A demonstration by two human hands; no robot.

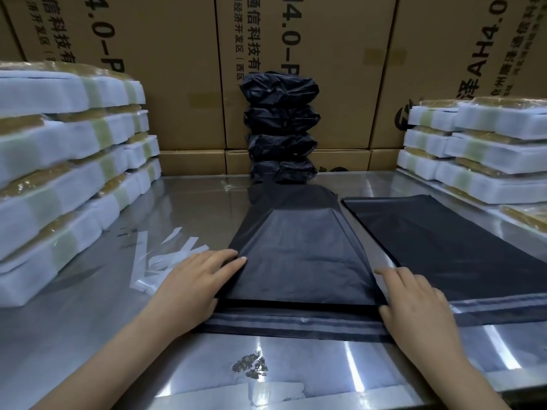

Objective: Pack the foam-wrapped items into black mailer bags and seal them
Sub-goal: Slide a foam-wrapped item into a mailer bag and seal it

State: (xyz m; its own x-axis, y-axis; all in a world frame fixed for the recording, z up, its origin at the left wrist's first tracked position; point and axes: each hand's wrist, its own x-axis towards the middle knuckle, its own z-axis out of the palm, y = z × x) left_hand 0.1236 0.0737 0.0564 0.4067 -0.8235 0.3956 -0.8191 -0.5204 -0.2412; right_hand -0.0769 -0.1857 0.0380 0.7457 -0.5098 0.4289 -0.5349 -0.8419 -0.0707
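Steel worktop against a wall of cartons

A brushed metal worktop (183,327) fills the view, with bright streaks of overhead light reflected at 5 and 6 o'clock and a dark scuffed patch (250,369) at 6 o'clock. From 10 to 2 o'clock, tall brown cardboard cartons (177,84) printed with black characters stand side by side, with shorter cartons (194,162) beneath them.

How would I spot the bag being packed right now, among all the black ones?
Start at the steel table. In the middle of its near edge lies a black mailer bag, bulging with an item, the left hand and right hand at its sides. The empty bag beside it lies flat; the stacked bags stand behind.
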